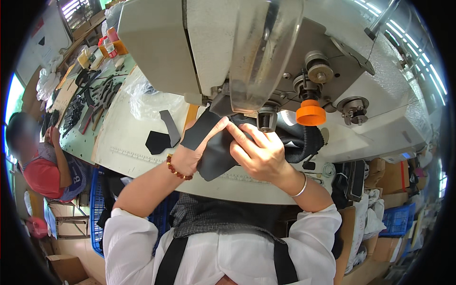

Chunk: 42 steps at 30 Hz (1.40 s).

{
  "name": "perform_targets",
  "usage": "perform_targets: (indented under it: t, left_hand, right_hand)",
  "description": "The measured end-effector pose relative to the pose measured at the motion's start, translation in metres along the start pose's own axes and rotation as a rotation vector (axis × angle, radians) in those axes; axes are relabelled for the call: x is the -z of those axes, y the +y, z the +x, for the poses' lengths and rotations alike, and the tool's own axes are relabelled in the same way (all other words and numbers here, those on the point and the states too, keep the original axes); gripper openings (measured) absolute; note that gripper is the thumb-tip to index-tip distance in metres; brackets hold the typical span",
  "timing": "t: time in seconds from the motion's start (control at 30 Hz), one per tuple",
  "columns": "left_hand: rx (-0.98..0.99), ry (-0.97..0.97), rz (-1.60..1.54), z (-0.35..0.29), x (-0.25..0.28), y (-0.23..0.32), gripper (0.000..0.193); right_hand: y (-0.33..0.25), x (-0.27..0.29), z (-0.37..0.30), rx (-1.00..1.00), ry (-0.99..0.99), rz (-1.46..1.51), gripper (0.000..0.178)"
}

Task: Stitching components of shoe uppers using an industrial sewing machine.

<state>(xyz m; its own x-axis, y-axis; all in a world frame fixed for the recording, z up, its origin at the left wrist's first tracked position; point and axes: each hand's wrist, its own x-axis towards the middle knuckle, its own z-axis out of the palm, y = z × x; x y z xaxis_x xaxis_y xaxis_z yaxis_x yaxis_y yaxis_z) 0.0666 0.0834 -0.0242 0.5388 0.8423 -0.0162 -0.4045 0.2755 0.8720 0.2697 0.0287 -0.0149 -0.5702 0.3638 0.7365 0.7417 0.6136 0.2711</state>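
Both of my hands are under the head of a sewing machine (209,47). My left hand (192,154), with a beaded bracelet at the wrist, is closed on a dark grey leather-like piece (202,129), its thumb stretched along the edge. My right hand (261,154), wearing a bangle, has bent fingers pressed on a larger black leather-like piece (216,159). The fingertips of both hands nearly meet close to the needle area, which is hidden behind a clear plastic guard (261,57). A rolled black ribbed part (311,140) lies to the right of my right hand.
Two loose cut pieces, one black (158,142) and one grey (170,126), lie left on the pale machine table (123,137). A clear plastic bag (152,102) sits behind them. At far left a co-worker (45,166) sits by a green table (83,140) with many dark strips.
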Motion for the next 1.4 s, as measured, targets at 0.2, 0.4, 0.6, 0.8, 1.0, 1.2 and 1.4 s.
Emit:
perform_targets:
  t: [0.2,0.4,0.6,0.8,1.0,1.2,1.4]
  left_hand:
    - [-0.228,-0.119,0.353,0.012,0.021,-0.006,0.029]
    - [-0.681,0.195,0.475,0.017,0.002,-0.021,0.018]
    - [-1.291,0.11,1.463,0.028,0.031,0.01,0.033]
    - [-0.859,0.128,0.853,0.02,0.026,0.002,0.017]
    - [-0.953,0.138,1.035,0.017,0.018,0.007,0.022]
    - [-0.909,0.108,1.036,0.013,0.019,0.018,0.018]
    - [-0.868,0.159,0.997,0.014,0.013,0.014,0.013]
  right_hand:
    - [-0.007,-0.01,0.002,0.026,-0.034,-0.188,0.012]
    - [-0.005,-0.005,0.002,0.019,-0.08,-0.137,0.014]
    - [0.003,0.002,0.003,0.038,-0.083,-0.06,0.016]
    - [0.003,0.0,0.001,0.037,-0.079,-0.068,0.019]
    - [-0.004,-0.004,0.004,0.013,-0.085,-0.123,0.024]
    - [-0.017,-0.007,0.01,-0.053,-0.08,-0.125,0.018]
    - [-0.018,-0.004,0.011,-0.096,-0.166,-0.076,0.016]
